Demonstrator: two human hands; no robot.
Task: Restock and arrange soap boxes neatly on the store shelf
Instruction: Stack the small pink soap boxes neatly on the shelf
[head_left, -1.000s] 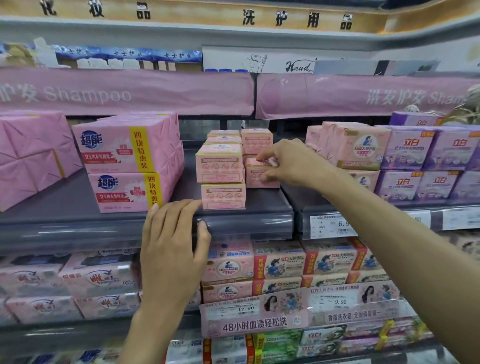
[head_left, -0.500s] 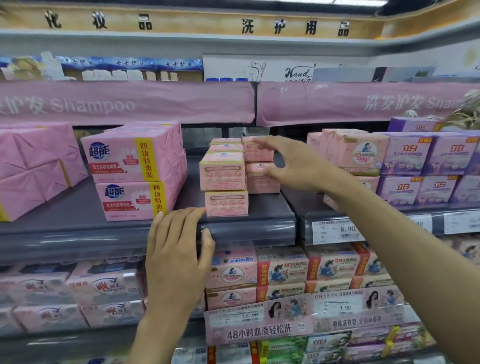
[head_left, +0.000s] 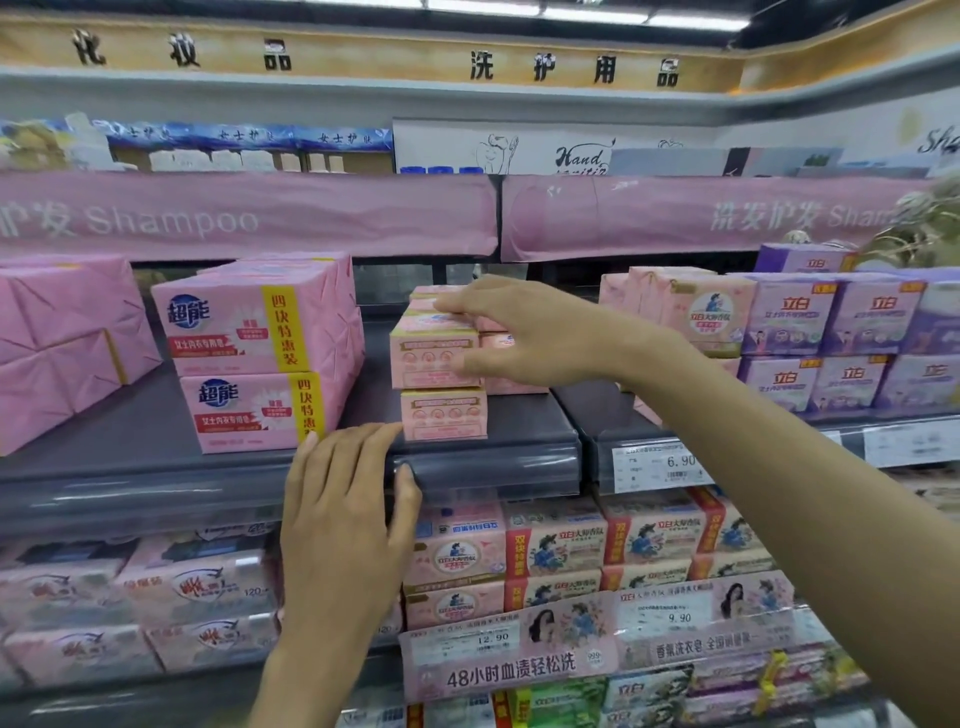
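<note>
While my left hand (head_left: 343, 514) lies flat on the shelf (head_left: 493, 462) edge, fingers (head_left: 358, 447) straight, my right hand (head_left: 535, 332) grips the upper soap box (head_left: 431, 353) of the front stack, fingers over its top.

The soap boxes (head_left: 434, 353) look like matt pink cardboard. The multipacks (head_left: 260, 322) left of them have a creased, slightly shiny wrap. Below them the shelf edge (head_left: 493, 467) is smooth glossy grey plastic, pretty reflective tbh.

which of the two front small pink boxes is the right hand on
The upper box: the right hand grips its top and front; the lower box sits beneath.
</note>
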